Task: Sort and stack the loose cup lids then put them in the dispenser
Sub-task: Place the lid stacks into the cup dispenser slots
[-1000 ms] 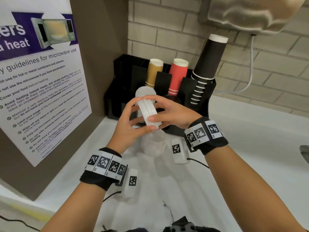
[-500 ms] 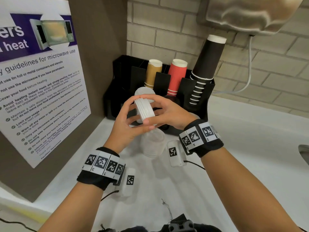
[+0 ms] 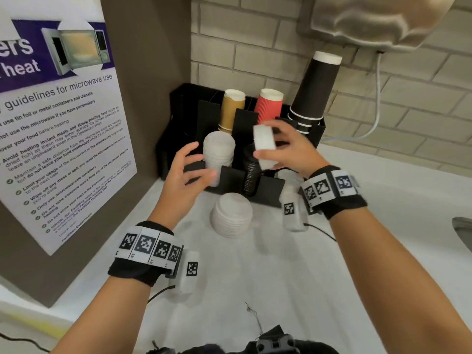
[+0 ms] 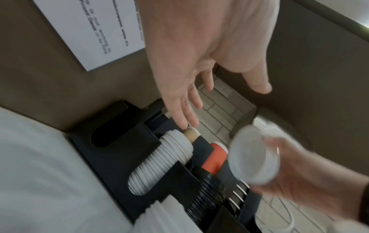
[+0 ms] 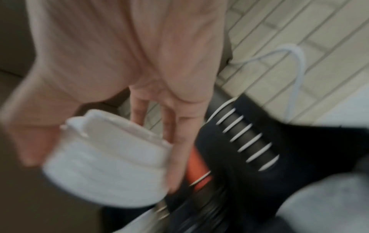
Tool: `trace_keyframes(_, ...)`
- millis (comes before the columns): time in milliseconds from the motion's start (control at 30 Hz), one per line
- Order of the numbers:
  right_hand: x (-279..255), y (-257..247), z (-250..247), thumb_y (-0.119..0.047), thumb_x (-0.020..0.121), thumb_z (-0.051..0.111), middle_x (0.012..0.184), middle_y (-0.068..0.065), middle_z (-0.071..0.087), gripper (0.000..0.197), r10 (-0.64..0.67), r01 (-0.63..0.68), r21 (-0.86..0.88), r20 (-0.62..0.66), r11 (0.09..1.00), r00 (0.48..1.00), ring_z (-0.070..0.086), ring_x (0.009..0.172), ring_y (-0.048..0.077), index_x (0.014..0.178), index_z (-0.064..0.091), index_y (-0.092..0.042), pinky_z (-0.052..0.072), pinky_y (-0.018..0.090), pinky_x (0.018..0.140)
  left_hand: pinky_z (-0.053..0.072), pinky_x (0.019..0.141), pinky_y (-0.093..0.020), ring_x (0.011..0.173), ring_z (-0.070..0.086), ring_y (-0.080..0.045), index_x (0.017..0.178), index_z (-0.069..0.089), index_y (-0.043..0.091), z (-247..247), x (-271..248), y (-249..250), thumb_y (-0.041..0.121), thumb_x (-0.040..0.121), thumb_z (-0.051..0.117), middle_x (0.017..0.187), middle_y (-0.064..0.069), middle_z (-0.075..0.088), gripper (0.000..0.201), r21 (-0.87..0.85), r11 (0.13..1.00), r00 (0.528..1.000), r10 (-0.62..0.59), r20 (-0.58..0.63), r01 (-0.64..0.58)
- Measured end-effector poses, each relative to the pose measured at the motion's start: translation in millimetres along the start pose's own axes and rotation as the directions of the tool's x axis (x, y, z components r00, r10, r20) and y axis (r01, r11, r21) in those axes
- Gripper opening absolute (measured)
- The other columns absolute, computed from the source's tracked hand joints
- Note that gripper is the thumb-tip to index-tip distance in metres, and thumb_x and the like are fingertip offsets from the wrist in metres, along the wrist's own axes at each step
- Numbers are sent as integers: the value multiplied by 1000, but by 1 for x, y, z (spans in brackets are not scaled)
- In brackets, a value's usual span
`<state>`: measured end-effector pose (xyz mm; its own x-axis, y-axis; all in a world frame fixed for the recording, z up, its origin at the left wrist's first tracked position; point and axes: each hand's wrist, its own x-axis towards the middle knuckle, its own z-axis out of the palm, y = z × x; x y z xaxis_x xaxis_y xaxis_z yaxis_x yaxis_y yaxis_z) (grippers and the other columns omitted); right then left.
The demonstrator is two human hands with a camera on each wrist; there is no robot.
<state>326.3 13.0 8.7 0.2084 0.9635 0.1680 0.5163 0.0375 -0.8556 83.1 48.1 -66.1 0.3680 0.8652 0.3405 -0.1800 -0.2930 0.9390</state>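
My right hand [image 3: 288,149] grips a short stack of white lids [image 3: 264,146] on edge, above the black dispenser [image 3: 265,190]; the same held lids [image 5: 111,164] show blurred in the right wrist view and as a round face [image 4: 253,157] in the left wrist view. My left hand [image 3: 186,172] is open with spread fingers, just left of the white lid column [image 3: 219,152] standing in a front slot, and holds nothing. A black lid column [image 3: 251,172] fills the neighbouring slot. Another stack of white lids [image 3: 232,215] rests on the counter in front of the dispenser.
Upside-down paper cups stand in the rear slots: tan [image 3: 231,109], red [image 3: 268,106] and tall black [image 3: 315,90]. A brown panel with a microwave poster [image 3: 58,123] is on the left, a brick wall behind, a metal fixture [image 3: 370,19] overhead, a sink edge [image 3: 463,233] right.
My left hand has let go of the lid stack and opened out to the left. My right hand alone has carried the stack right and back, over the dispenser.
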Motion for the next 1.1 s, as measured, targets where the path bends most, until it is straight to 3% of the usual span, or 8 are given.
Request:
trace_keyframes(100, 12, 27, -32, -33, 65, 85, 125, -2, 53, 72, 18, -75, -318, -178, 945, 984, 49, 113, 18, 128, 49, -33, 45, 31, 89, 48, 86, -20, 98, 64, -6, 120, 49, 45, -9, -1, -5, 27, 89, 64, 123, 14, 53, 39, 73, 997, 1000, 0, -13, 1)
trace_keyframes(267, 17, 58, -45, -28, 64, 83, 130, 12, 48, 85, 152, -174, -645, -90, 744, 984, 45, 121, 31, 138, 40, -27, 40, 36, 95, 49, 79, -16, 96, 65, -16, 110, 58, 41, -16, 0, -8, 17, 92, 63, 115, 14, 58, 30, 116, 993, 1000, 11, -6, -10)
trace_keyframes(433, 19, 61, -36, -26, 63, 82, 121, 14, 50, 87, 202, -143, -786, -23, 602, 979, 42, 117, 32, 137, 36, -21, 40, 34, 84, 48, 82, -21, 91, 65, -13, 107, 60, 41, -16, 0, -11, 14, 92, 63, 112, 15, 59, 31, 132, 991, 1000, -1, -8, 2)
trace_keyframes(533, 19, 56, -31, -24, 66, 79, 120, 16, 50, 83, 277, -133, -852, 14, 506, 961, 39, 117, 32, 137, 36, -19, 45, 38, 88, 46, 83, -22, 91, 65, -12, 106, 61, 44, -17, -1, -12, 14, 92, 63, 112, 16, 60, 32, 146, 989, 1000, -7, -5, 8)
trace_keyframes(700, 22, 56, -16, -22, 79, 69, 124, 16, 49, 58, 316, -96, -940, 14, 329, 949, 41, 120, 33, 130, 44, -14, 45, 39, 93, 48, 86, -27, 89, 66, -11, 104, 62, 45, -17, -2, -14, 15, 92, 64, 108, 21, 60, 32, 170, 985, 1000, -13, -17, 16)
trace_keyframes(833, 25, 55, -16, -29, 69, 80, 133, 15, 32, 80, 442, -62, -950, 83, 305, 893, 31, 128, 36, 139, 41, -21, 45, 45, 93, 49, 90, -30, 87, 64, -6, 103, 63, 46, -20, -5, -15, 16, 92, 65, 103, 29, 61, 32, 174, 984, 999, -18, -36, 24)
trace_keyframes(900, 25, 54, -13, -33, 68, 81, 131, 15, 32, 83, 455, -21, -957, 118, 288, 882, 31, 126, 37, 140, 41, -22, 45, 46, 92, 50, 92, -34, 86, 64, -5, 103, 63, 45, -20, -6, -16, 16, 92, 65, 104, 27, 61, 31, 175, 984, 999, -18, -47, 26)
trace_keyframes(1100, 13, 63, -1, -28, 70, 77, 126, 13, 46, 82, 366, 0, -967, 97, 256, 926, 45, 118, 32, 140, 38, -13, 48, 42, 93, 49, 95, -40, 88, 64, -8, 101, 64, 46, -17, -6, -13, 15, 92, 64, 102, 27, 62, 33, 167, 986, 998, -17, -53, 25)
